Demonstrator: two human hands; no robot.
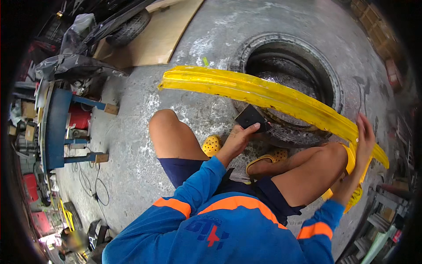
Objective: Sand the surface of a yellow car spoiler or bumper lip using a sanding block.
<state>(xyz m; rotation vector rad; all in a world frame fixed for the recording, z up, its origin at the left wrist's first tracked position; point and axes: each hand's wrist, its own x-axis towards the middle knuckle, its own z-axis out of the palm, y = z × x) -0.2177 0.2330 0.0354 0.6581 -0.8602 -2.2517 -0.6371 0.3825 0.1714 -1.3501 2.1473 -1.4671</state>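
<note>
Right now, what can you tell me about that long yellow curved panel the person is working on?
The long yellow curved panel looks like painted bodywork, glossy with scuffed, dull patches. It arcs across the person's knees above a large tyre lying flat on the concrete. The right hand steadies its far end; the left hand presses a dark sanding block against its underside edge.

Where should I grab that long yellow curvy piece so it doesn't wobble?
Probably the free far end of the yellow curved panel, from above, fingers wrapped over its narrow top edge. The right hand already steadies the near end by the knee, and the left hand holds a dark sanding pad.
</note>
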